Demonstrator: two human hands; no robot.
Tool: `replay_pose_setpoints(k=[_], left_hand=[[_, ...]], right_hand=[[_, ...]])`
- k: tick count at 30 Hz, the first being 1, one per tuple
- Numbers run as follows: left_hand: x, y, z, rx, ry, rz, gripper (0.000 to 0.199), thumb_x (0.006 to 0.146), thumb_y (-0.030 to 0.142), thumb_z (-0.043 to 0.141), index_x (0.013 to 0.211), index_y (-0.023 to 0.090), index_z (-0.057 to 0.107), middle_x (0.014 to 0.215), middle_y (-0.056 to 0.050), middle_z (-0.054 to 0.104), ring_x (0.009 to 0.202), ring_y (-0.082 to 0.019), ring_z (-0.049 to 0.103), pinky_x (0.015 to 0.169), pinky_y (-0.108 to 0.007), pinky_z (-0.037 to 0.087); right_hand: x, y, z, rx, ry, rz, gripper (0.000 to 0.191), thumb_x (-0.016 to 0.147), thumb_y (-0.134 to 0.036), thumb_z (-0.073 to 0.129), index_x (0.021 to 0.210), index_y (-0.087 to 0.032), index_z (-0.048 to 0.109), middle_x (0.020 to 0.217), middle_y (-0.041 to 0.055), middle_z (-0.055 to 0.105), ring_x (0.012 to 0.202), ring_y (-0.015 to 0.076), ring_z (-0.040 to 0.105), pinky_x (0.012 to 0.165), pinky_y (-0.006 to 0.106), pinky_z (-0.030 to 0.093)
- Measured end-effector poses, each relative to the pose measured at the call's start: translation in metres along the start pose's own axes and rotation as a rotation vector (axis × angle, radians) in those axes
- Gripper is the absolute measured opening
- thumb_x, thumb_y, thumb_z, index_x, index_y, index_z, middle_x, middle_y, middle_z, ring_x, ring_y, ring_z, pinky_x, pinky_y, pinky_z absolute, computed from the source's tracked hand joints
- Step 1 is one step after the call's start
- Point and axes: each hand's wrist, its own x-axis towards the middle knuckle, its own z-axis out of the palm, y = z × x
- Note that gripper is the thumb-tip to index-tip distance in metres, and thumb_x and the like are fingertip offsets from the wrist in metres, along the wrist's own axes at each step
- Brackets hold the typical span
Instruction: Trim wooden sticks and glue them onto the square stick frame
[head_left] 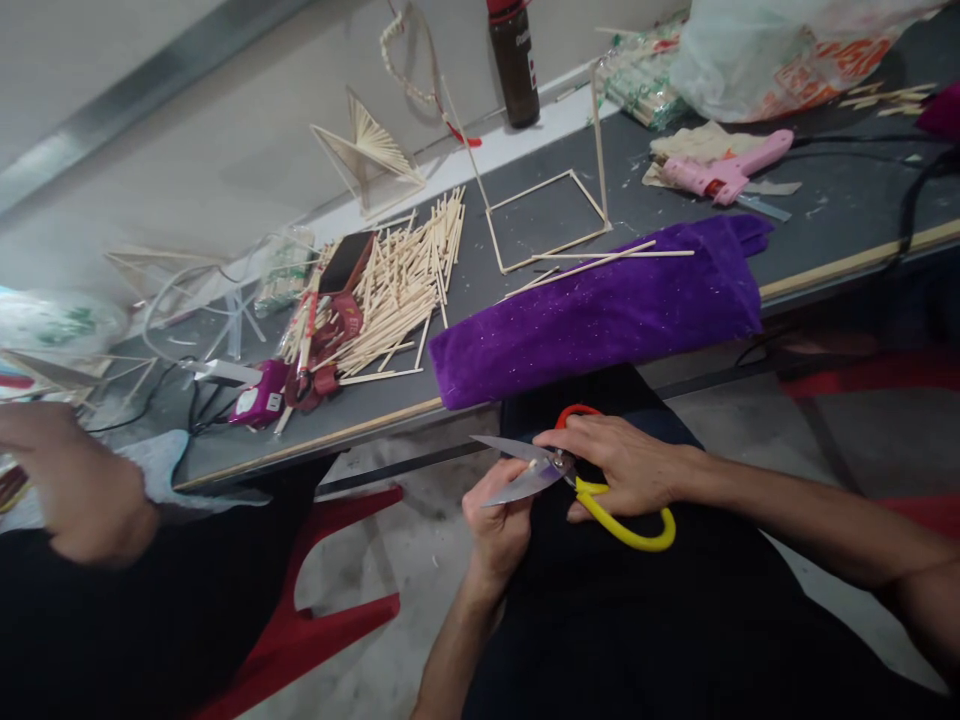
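Above my lap, my right hand (pixel 626 465) is closed around scissors (pixel 561 465) with one red and one yellow handle. Their blades are apart and point left. My left hand (pixel 499 515) is closed beside the lower blade, which covers part of its fingers. Between the blades shows the pale end of a thin wooden stick (pixel 533 464) that my left fingers pinch; most of it is hidden. Beyond my hands, a folded purple cloth (pixel 600 320) lies along the table edge with a few loose sticks (pixel 615 252) on it. Behind it stands a square stick frame (pixel 536 190) with two uprights.
A heap of wooden sticks (pixel 409 280) lies left on the grey table (pixel 390 400), near a purple glue gun (pixel 259 395). A pink glue gun (pixel 727 170) and its cord lie right. A dark bottle (pixel 516 65) stands behind. At left, another person's arm (pixel 90 490) is blurred.
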Motion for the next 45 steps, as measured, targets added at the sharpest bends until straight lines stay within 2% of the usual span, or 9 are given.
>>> replay_pose_setpoints(k=[5, 12, 18, 22, 25, 29, 34, 38, 45], left_hand=[[0.001, 0.003, 0.0, -0.054, 0.006, 0.044, 0.011, 0.087, 0.014, 0.056, 0.08, 0.017, 0.064, 0.069, -0.001, 0.069, 0.059, -0.012, 0.064, 0.057, -0.022, 0.049], [-0.002, 0.001, 0.002, -0.017, 0.009, 0.0, 0.013, 0.086, 0.014, 0.057, 0.075, 0.017, 0.064, 0.068, -0.001, 0.068, 0.059, -0.012, 0.064, 0.056, -0.021, 0.047], [-0.005, -0.007, 0.005, -0.064, 0.04, -0.025, 0.009, 0.084, 0.011, 0.059, 0.079, 0.016, 0.065, 0.066, 0.001, 0.065, 0.058, -0.011, 0.062, 0.056, -0.02, 0.046], [-0.003, -0.005, 0.004, -0.055, 0.043, 0.035, 0.009, 0.084, 0.01, 0.059, 0.082, 0.017, 0.065, 0.072, 0.0, 0.069, 0.062, -0.012, 0.064, 0.057, -0.02, 0.046], [-0.003, -0.005, 0.004, -0.039, 0.04, 0.025, 0.009, 0.083, 0.01, 0.06, 0.081, 0.017, 0.065, 0.071, 0.0, 0.068, 0.062, -0.012, 0.064, 0.057, -0.02, 0.047], [-0.004, -0.006, 0.006, -0.043, 0.027, -0.048, 0.011, 0.083, 0.01, 0.057, 0.082, 0.017, 0.066, 0.072, 0.0, 0.069, 0.062, -0.012, 0.065, 0.057, -0.02, 0.048], [0.0, -0.002, 0.005, -0.011, 0.028, -0.129, 0.01, 0.08, 0.01, 0.061, 0.081, 0.018, 0.067, 0.072, 0.001, 0.069, 0.063, -0.011, 0.064, 0.061, -0.018, 0.049], [0.003, 0.001, 0.003, 0.016, 0.043, -0.163, 0.009, 0.078, 0.009, 0.064, 0.078, 0.018, 0.067, 0.07, 0.003, 0.068, 0.061, -0.01, 0.062, 0.059, -0.017, 0.047], [-0.002, -0.003, 0.0, -0.047, 0.008, -0.061, 0.016, 0.082, 0.006, 0.06, 0.087, 0.019, 0.069, 0.077, 0.002, 0.07, 0.067, -0.011, 0.065, 0.063, -0.018, 0.048]], right_hand=[[-0.002, -0.001, 0.001, -0.001, 0.015, -0.04, 0.064, 0.07, -0.015, 0.061, 0.133, -0.016, 0.046, 0.091, 0.0048, 0.05, 0.082, 0.019, 0.05, 0.076, 0.034, 0.045], [-0.002, 0.003, 0.003, -0.009, 0.003, -0.043, 0.065, 0.069, -0.012, 0.056, 0.132, -0.016, 0.046, 0.09, 0.0051, 0.049, 0.082, 0.0197, 0.05, 0.075, 0.036, 0.045], [-0.002, 0.005, 0.008, -0.002, 0.041, -0.025, 0.068, 0.073, -0.015, 0.061, 0.137, -0.019, 0.043, 0.091, 0.0046, 0.054, 0.082, 0.0195, 0.054, 0.075, 0.034, 0.048], [-0.009, 0.001, 0.016, 0.072, 0.231, 0.05, 0.079, 0.07, -0.026, 0.074, 0.139, -0.017, 0.035, 0.113, 0.0106, 0.058, 0.102, 0.0233, 0.058, 0.089, 0.038, 0.048], [-0.016, -0.001, 0.023, 0.109, 0.332, 0.178, 0.079, 0.062, -0.033, 0.082, 0.127, -0.015, 0.041, 0.121, 0.0134, 0.057, 0.108, 0.0252, 0.058, 0.094, 0.04, 0.047], [-0.018, -0.002, 0.025, 0.044, 0.241, 0.281, 0.062, 0.061, -0.031, 0.081, 0.112, -0.016, 0.049, 0.111, 0.0113, 0.06, 0.101, 0.0268, 0.058, 0.09, 0.043, 0.047], [-0.011, -0.002, 0.017, 0.034, 0.108, 0.245, 0.032, 0.073, -0.02, 0.066, 0.101, -0.016, 0.052, 0.1, 0.0084, 0.059, 0.091, 0.0229, 0.055, 0.083, 0.039, 0.047], [-0.012, -0.002, 0.014, 0.026, 0.114, 0.229, 0.04, 0.076, -0.025, 0.067, 0.111, -0.015, 0.051, 0.107, 0.0105, 0.057, 0.098, 0.024, 0.053, 0.087, 0.04, 0.046], [-0.013, -0.005, 0.011, -0.021, 0.136, 0.204, 0.069, 0.065, -0.053, 0.078, 0.115, -0.014, 0.051, 0.111, 0.0116, 0.055, 0.1, 0.026, 0.051, 0.089, 0.043, 0.045]])
